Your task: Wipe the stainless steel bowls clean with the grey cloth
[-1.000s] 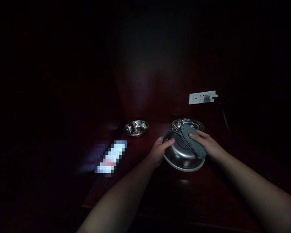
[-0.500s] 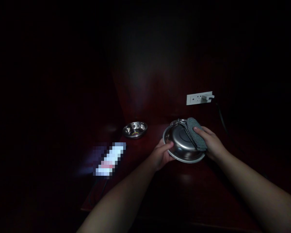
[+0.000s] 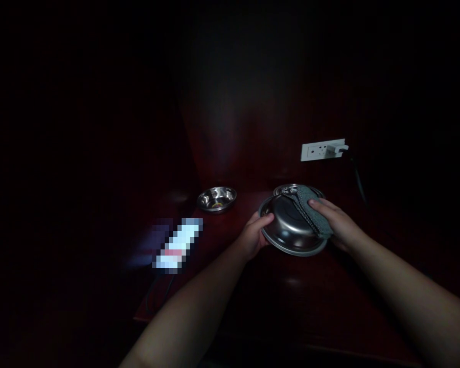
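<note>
A shiny steel bowl is held up over the dark red table, its underside turned toward me. My left hand grips its left rim, thumb on the outside and fingers behind. Folded grey-green cloth with a dark patterned edge lies against the bowl's right side. My right hand is closed on this cloth and presses it to the metal; most of its fingers are hidden. Just behind the held bowl, another steel dish shows partly.
A second steel bowl stands upright at the back left of the table. Nearer on the left lies a bright, blurred-out phone-like screen with a cable. The back wall carries a white socket with a plug and hanging cord. Surroundings are very dark.
The view has shifted slightly, so things sit a little further right and higher. The cloth has slid slightly on the bowl, and more of the dish behind shows. Both grips stay the same.
</note>
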### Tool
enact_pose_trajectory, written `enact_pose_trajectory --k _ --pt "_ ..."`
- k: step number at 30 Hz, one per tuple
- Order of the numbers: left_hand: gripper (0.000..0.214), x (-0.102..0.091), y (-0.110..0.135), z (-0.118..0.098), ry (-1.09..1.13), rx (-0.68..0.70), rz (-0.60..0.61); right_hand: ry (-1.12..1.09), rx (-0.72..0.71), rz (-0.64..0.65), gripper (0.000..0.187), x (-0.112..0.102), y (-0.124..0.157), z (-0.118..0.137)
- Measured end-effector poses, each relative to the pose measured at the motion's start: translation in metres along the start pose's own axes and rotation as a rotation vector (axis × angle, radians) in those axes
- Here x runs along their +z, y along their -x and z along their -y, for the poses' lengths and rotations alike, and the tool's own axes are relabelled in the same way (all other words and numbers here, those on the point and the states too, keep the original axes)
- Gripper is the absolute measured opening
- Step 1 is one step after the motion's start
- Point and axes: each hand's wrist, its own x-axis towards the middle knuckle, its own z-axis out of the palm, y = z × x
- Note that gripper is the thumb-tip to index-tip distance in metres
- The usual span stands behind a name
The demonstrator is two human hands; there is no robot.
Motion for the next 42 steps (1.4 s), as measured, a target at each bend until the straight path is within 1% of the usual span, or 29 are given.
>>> enact_pose_trajectory --k 6,9,12,16,19,22,24,27,30,32,37,42 --pt "0.036 -0.005 -0.005 0.0 0.031 -0.033 0.023 0.001 0.006 0.017 0.024 0.0 0.001 0.0" --pt "0.034 -0.008 -0.006 -0.001 0.029 -0.059 0.07 0.003 -0.012 0.043 0.023 -0.001 0.001 0.001" --pt "0.034 -0.01 -0.007 0.0 0.033 -0.071 0.107 -0.033 0.021 0.04 0.022 -0.001 0.002 0.002" --pt "0.033 -0.009 -0.007 0.002 0.053 -0.061 0.089 -0.08 0.038 0.03 0.018 0.0 0.001 0.002" --pt "0.038 -0.007 -0.007 0.003 0.085 -0.071 0.095 -0.111 0.022 -0.033 0.016 0.0 -0.001 0.0" --pt "0.04 -0.005 -0.006 0.004 0.143 -0.086 0.148 -0.133 -0.037 -0.139 0.017 -0.002 -0.004 -0.001" --pt "0.041 -0.004 -0.004 0.005 0.158 -0.079 0.175 -0.143 -0.073 -0.185 0.018 -0.004 -0.006 -0.001" --pt "0.046 -0.004 -0.001 0.007 0.078 -0.059 0.2 -0.152 -0.087 -0.176 0.017 -0.005 -0.007 -0.001" --pt "0.053 -0.003 0.001 0.009 -0.011 -0.012 0.189 -0.144 -0.054 -0.124 0.015 -0.003 -0.006 -0.001" --pt "0.054 -0.002 0.002 0.01 -0.031 0.019 0.166 -0.132 -0.028 -0.106 0.015 -0.002 -0.006 -0.001" --pt "0.053 -0.001 0.0 0.006 -0.024 0.045 0.1 -0.077 -0.04 -0.088 0.017 -0.002 -0.006 -0.003" --pt "0.049 0.0 -0.002 0.005 -0.005 0.07 0.07 -0.044 -0.054 -0.05 0.021 -0.005 -0.007 -0.006"
